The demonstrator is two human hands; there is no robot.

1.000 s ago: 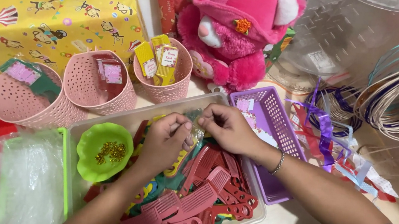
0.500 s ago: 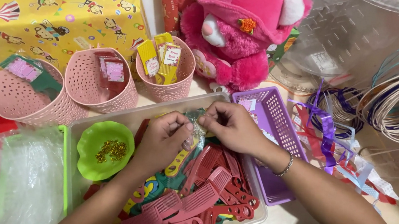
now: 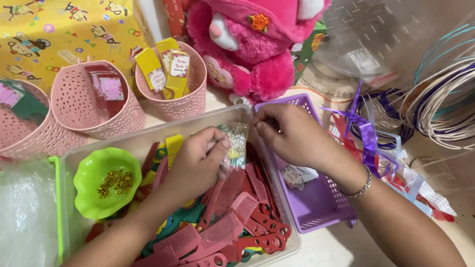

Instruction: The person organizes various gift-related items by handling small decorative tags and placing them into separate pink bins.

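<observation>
A: Position of hands?

B: Left hand (image 3: 197, 162) and right hand (image 3: 295, 136) meet over the clear plastic bin (image 3: 270, 260) of red combs (image 3: 218, 235), centre of the tabletop.

A: Grip state?

B: Both grips pinched closed on one small clear glitter packet (image 3: 237, 143), held between them above the combs.

A: Surroundings?

B: Green bowl (image 3: 106, 180) of gold beads sits in the bin's left end; purple basket (image 3: 317, 202) touches the bin's right side; pink perforated baskets (image 3: 95, 99) stand far left.
</observation>
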